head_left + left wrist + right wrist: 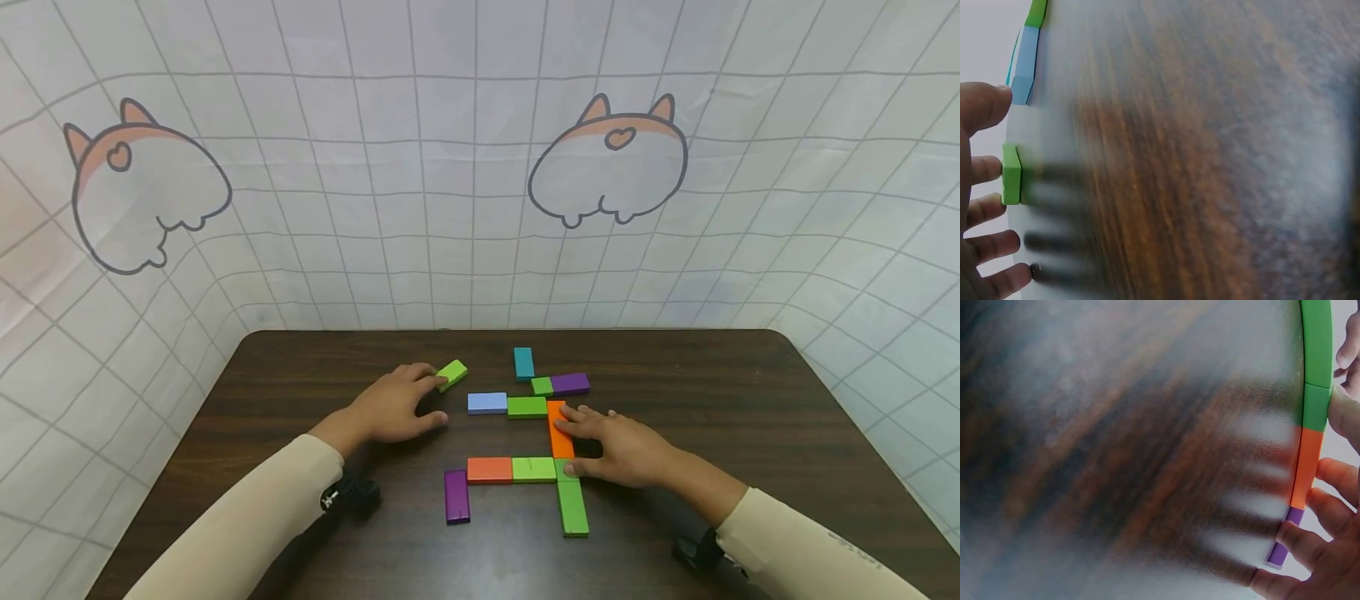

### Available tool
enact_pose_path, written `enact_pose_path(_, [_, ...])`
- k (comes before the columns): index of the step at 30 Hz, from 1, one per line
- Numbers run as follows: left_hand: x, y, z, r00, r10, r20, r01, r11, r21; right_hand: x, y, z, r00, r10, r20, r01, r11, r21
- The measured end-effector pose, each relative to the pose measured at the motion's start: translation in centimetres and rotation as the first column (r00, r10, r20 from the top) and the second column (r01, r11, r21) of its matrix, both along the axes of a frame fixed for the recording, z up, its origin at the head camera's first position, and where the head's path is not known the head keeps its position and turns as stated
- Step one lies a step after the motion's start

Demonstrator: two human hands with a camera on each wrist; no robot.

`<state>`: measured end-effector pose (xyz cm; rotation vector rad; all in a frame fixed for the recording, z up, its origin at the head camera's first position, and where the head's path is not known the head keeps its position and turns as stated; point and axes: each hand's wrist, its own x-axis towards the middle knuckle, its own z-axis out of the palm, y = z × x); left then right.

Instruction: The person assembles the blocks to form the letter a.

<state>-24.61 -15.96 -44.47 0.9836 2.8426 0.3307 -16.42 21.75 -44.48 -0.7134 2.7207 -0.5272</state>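
Observation:
In the head view my left hand (pixel 399 407) reaches over the table with spread fingers, its fingertips at a lime green block (pixel 452 375) that lies askew. The left wrist view shows two fingertips right beside this green block (pixel 1012 175), with the thumb near a light blue block (pixel 1025 65). My right hand (pixel 628 447) rests on the line of blocks: fingertips on the orange block (pixel 559 433), thumb on a short green block (pixel 564 472). A longer green block (pixel 573 508) continues that line toward me. Seen from the right wrist, the fingers are spread along the orange block (pixel 1308 469).
A red-orange block (pixel 490 471) and a lime one (pixel 533 470) run left from the line; a purple block (pixel 457 497) stands at their left end. Behind lie a green block (pixel 527 407), another purple block (pixel 572 383) and a teal block (pixel 523 364). A patterned cloth (pixel 465 208) surrounds the table.

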Motion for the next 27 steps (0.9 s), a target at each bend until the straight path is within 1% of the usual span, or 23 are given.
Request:
enact_pose_path(3, [0.1,-0.1,-0.2,1.0,0.004,-0.01,-0.004,1.0,-0.006,0.0,0.0,-0.1,1.0,0.003,-0.002,-0.003,1.0,-0.002])
enact_pose_path(6, [0.1,-0.3,-0.6,0.999,0.005,-0.034,-0.005,1.0,-0.011,0.0,0.1,-0.1,1.0,0.007,-0.003,-0.007,1.0,-0.006])
enact_pose_path(9, [0.0,-0.4,-0.9,0.998,0.014,-0.062,-0.013,1.0,0.013,0.1,0.1,-0.1,1.0,0.009,-0.005,-0.009,1.0,-0.01])
enact_pose_path(13, [-0.2,-0.3,-1.0,0.996,0.031,-0.087,-0.026,0.998,0.064,0.0,0.1,-0.1,1.0,0.006,-0.004,-0.006,1.0,-0.01])
enact_pose_path(16, [-0.4,-0.2,-0.8,0.997,0.028,-0.077,-0.022,0.997,0.077,0.0,0.0,0.0,1.0,0.0,-0.001,0.0,1.0,-0.005])
enact_pose_path(20, [-0.6,0.0,-0.7,0.998,0.026,-0.054,-0.023,0.998,0.051,0.1,-0.1,0.0,1.0,-0.007,0.0,0.007,1.0,0.004])
enact_pose_path(23, [-0.8,0.0,-0.8,0.997,0.034,-0.07,-0.032,0.999,0.035,0.1,-0.2,0.1,1.0,-0.009,-0.003,0.009,1.0,0.008])
enact_pose_path(27, [-1.0,-0.1,-0.9,0.995,0.047,-0.093,-0.042,0.998,0.054,0.1,-0.2,0.1,1.0,-0.006,-0.005,0.006,1.0,0.007])
